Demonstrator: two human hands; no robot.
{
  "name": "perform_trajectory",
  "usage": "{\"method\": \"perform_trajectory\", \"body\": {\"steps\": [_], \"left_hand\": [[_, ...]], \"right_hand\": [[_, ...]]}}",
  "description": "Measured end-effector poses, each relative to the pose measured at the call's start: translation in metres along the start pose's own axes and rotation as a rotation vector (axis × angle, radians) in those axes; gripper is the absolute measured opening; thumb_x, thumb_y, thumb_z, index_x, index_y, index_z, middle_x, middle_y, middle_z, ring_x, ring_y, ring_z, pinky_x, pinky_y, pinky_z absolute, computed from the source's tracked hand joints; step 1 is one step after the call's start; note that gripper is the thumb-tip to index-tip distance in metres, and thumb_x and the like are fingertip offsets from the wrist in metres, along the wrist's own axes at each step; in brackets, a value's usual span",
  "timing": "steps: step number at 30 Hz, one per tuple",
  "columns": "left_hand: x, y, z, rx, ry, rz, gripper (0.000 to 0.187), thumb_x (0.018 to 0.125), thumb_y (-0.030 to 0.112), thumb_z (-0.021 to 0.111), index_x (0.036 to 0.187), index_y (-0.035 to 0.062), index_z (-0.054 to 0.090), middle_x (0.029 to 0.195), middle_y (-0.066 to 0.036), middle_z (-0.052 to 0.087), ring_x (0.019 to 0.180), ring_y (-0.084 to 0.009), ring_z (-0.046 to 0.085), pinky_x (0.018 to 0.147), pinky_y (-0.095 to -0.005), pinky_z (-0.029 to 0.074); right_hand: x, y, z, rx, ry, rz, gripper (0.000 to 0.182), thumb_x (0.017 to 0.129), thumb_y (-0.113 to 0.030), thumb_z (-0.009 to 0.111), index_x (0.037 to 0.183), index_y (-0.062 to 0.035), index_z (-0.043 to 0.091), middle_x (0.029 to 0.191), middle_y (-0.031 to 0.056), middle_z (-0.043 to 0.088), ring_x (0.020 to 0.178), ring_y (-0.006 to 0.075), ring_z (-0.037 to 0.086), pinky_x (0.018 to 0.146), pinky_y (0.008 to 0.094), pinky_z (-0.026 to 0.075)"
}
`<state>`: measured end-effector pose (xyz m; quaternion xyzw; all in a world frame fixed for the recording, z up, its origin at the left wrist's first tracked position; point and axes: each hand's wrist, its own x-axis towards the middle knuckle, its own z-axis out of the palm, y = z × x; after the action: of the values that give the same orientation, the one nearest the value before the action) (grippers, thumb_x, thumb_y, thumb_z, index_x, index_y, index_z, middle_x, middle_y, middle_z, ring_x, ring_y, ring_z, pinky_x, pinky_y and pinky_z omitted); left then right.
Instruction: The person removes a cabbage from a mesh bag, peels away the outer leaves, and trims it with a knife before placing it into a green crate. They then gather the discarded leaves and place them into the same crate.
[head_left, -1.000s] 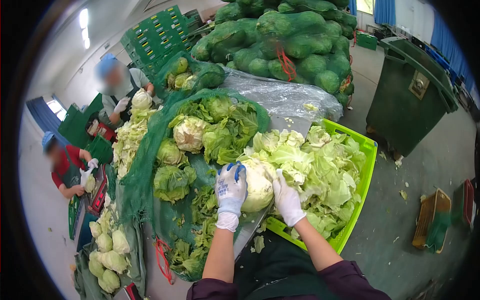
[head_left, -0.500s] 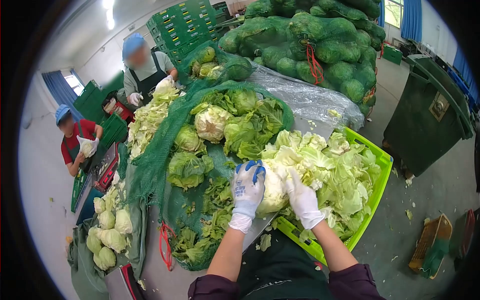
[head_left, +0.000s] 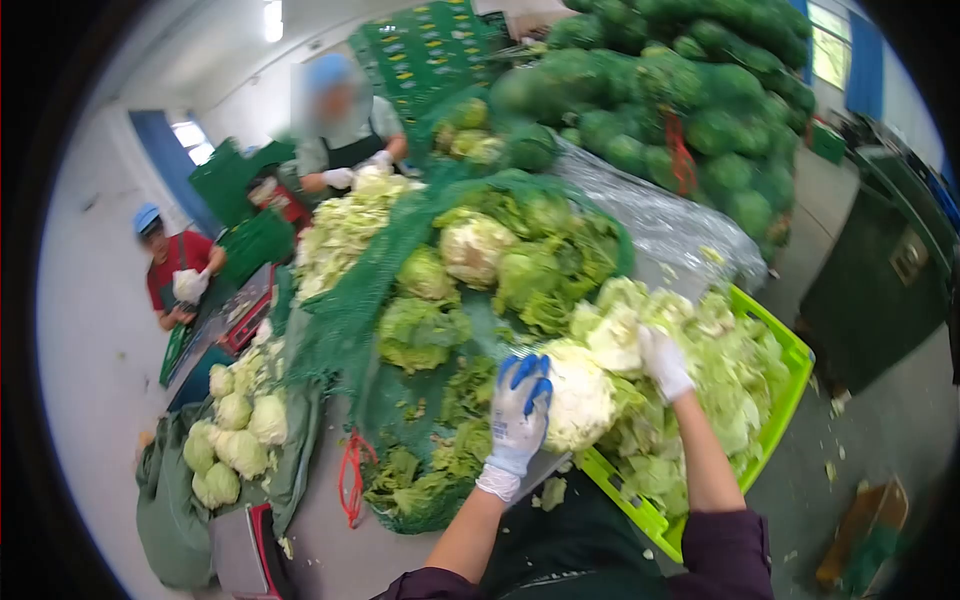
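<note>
My left hand (head_left: 520, 415), in a white glove with blue fingertips, grips the left side of a pale, trimmed cabbage (head_left: 578, 395). My right hand (head_left: 665, 362), in a white glove, is to the right of the cabbage with its fingers closed on a pale cabbage leaf (head_left: 618, 342); the fingertips are partly hidden. Beneath it, a lime-green crate (head_left: 790, 390) is heaped with loose cabbage leaves (head_left: 725, 400). Left of my hands lies an opened green net sack (head_left: 335, 335) with leafy cabbages (head_left: 420, 330) and torn green leaves on it.
Trimmed cabbages (head_left: 240, 445) lie at the left, near a red-edged scale (head_left: 250, 555). Two co-workers in blue caps (head_left: 328, 72) handle cabbages behind. Full net sacks (head_left: 700, 130) are stacked at the back, and a dark green bin (head_left: 880, 280) stands right.
My right hand has moved right, away from the cabbage, pulling a leaf out over the crate. The left hand stays on the cabbage. The whole view has shifted slightly.
</note>
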<state>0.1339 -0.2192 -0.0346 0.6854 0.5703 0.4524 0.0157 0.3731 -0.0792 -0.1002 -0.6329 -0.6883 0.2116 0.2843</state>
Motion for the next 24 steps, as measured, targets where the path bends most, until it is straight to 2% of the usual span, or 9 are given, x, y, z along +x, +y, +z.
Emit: {"method": "perform_trajectory", "body": {"steps": [2,4,7,10,12,16,19,23,24], "left_hand": [[0.002,-0.008,-0.009,-0.116,0.005,-0.039,0.033,0.085,0.021,0.058,0.115,0.0052,0.062,0.120,-0.020,0.054,0.114,-0.0391,0.048,0.099,-0.0457,0.039],[-0.003,-0.012,-0.003,-0.052,-0.005,-0.014,0.032,0.083,0.016,0.061,0.114,0.0057,0.062,0.120,-0.020,0.055,0.115,-0.0389,0.048,0.100,-0.0456,0.039],[0.005,0.017,-0.011,0.016,-0.063,0.119,0.035,0.084,0.016,0.061,0.119,0.0095,0.061,0.124,-0.014,0.055,0.123,-0.0382,0.043,0.104,-0.0464,0.034],[0.002,0.014,-0.007,-0.005,-0.042,0.067,0.039,0.084,0.016,0.061,0.122,0.0092,0.059,0.125,-0.014,0.054,0.123,-0.0398,0.042,0.103,-0.0476,0.034],[-0.002,0.009,-0.004,-0.052,-0.030,0.007,0.042,0.084,0.017,0.060,0.124,0.0087,0.057,0.126,-0.014,0.054,0.124,-0.0411,0.040,0.104,-0.0477,0.033],[-0.009,0.012,-0.009,-0.031,-0.029,-0.001,0.044,0.084,0.018,0.061,0.126,0.0083,0.056,0.128,-0.013,0.053,0.127,-0.0418,0.035,0.104,-0.0476,0.031],[-0.011,0.014,-0.006,0.018,-0.020,-0.003,0.044,0.083,0.020,0.062,0.126,0.0087,0.056,0.129,-0.013,0.053,0.127,-0.0419,0.036,0.104,-0.0481,0.031],[-0.030,0.034,-0.009,0.058,0.010,0.141,0.041,0.084,0.022,0.062,0.122,0.0106,0.059,0.129,-0.011,0.054,0.130,-0.0408,0.034,0.106,-0.0514,0.027],[-0.037,0.028,-0.004,0.059,0.012,0.151,0.040,0.083,0.023,0.063,0.121,0.0117,0.061,0.130,-0.010,0.053,0.130,-0.0405,0.034,0.107,-0.0533,0.025]], "right_hand": [[-0.038,-0.051,-0.026,0.063,0.194,0.044,0.064,0.083,-0.047,0.062,0.124,-0.0011,0.048,0.098,0.0258,0.064,0.093,0.0399,0.061,0.080,0.0446,0.048],[-0.064,-0.095,-0.047,0.208,0.136,-0.061,0.081,0.073,-0.047,0.073,0.132,-0.0039,0.039,0.095,0.0245,0.065,0.090,0.0382,0.063,0.078,0.0437,0.049],[-0.061,-0.112,-0.023,0.146,0.130,-0.225,0.079,0.072,-0.051,0.072,0.129,-0.0029,0.045,0.092,0.0233,0.066,0.087,0.0374,0.064,0.075,0.0427,0.050],[-0.035,-0.104,-0.019,0.083,-0.162,-0.009,0.074,0.070,-0.054,0.071,0.117,0.0004,0.055,0.091,0.0236,0.066,0.086,0.0379,0.065,0.074,0.0426,0.050],[-0.028,-0.121,-0.023,-0.027,-0.201,0.001,0.071,0.069,-0.057,0.070,0.095,0.0083,0.063,0.090,0.0275,0.066,0.084,0.0377,0.065,0.072,0.0435,0.049],[-0.010,-0.132,-0.014,-0.141,-0.217,-0.048,0.071,0.068,-0.062,0.067,0.074,0.0084,0.065,0.074,0.0296,0.063,0.072,0.0425,0.064,0.065,0.0455,0.049],[-0.004,-0.127,-0.009,-0.166,-0.174,-0.030,0.069,0.071,-0.060,0.064,0.075,0.0089,0.065,0.078,0.0319,0.063,0.078,0.0436,0.064,0.070,0.0457,0.050],[0.023,-0.069,0.002,-0.160,-0.149,0.043,0.053,0.085,-0.046,0.057,0.100,0.0047,0.064,0.096,0.0298,0.063,0.095,0.0431,0.061,0.083,0.0466,0.048],[0.014,-0.057,0.001,-0.137,-0.092,-0.006,0.046,0.088,-0.042,0.056,0.103,0.0012,0.061,0.090,0.0257,0.065,0.086,0.0420,0.062,0.076,0.0452,0.049]]}}
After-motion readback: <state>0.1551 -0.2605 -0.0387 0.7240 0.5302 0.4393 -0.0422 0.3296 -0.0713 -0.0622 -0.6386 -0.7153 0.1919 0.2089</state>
